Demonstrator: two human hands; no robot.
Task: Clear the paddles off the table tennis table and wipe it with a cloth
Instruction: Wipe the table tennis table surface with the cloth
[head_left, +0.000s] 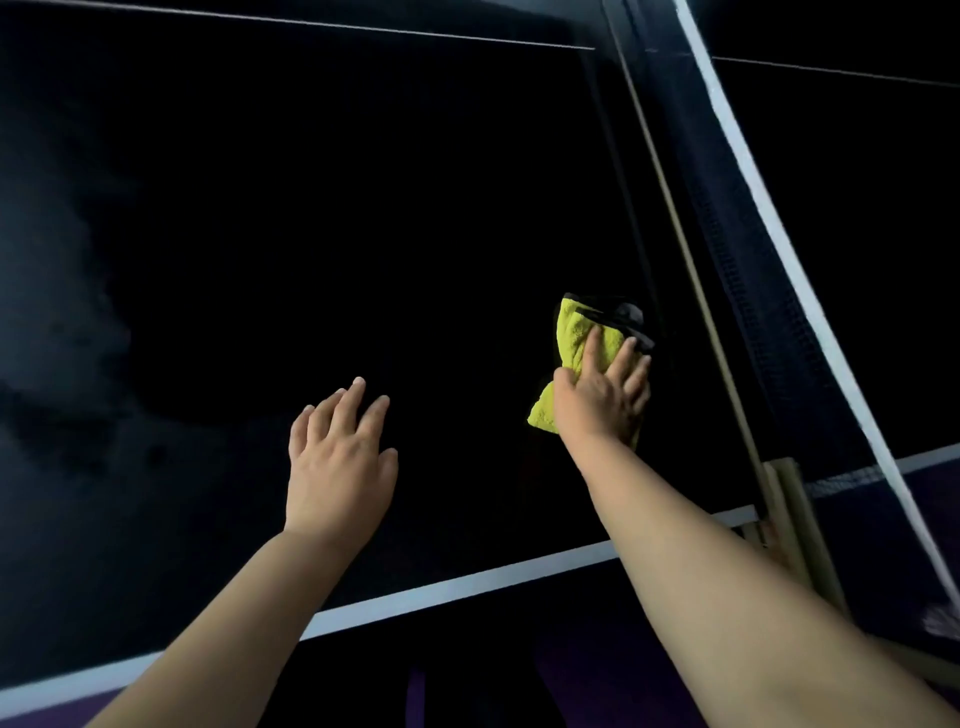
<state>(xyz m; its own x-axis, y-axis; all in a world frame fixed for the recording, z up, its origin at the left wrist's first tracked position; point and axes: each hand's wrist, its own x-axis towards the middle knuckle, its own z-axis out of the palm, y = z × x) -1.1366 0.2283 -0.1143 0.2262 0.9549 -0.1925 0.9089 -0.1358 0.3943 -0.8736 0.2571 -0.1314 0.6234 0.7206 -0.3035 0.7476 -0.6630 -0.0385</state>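
the wiping step appears to be in hand, since no paddles are seen on the stretch of table tennis table (311, 208) that is in view; the yellow cloth (574, 340) is pressed flat onto the dark surface under the right hand (602, 397), close beside the net (753, 291) and well inside the white edge line (467, 579); the right hand is spread nearly flat, the fingers (592, 348) laid over the cloth rather than curled round it, so the cloth is pinned, not gripped; the left hand (340, 457) is open with fingers loosely spread and nothing is held in it; whether it rests on the table or hovers just over it cannot be told; the cloth is bunched into a longish wad, its long axis running from near the person away towards the far side, roughly along the net, with a darker fold at the far end and a yellow corner showing by the wrist; for the step to be done well, even downward pressure should be kept through the whole palm, the strokes overlapped and carried along the net line, and the wad opened out somewhat so that more surface is covered; it is judged that the net post (789, 499) at the near right could be snagged if the stroke is drawn back carelessly
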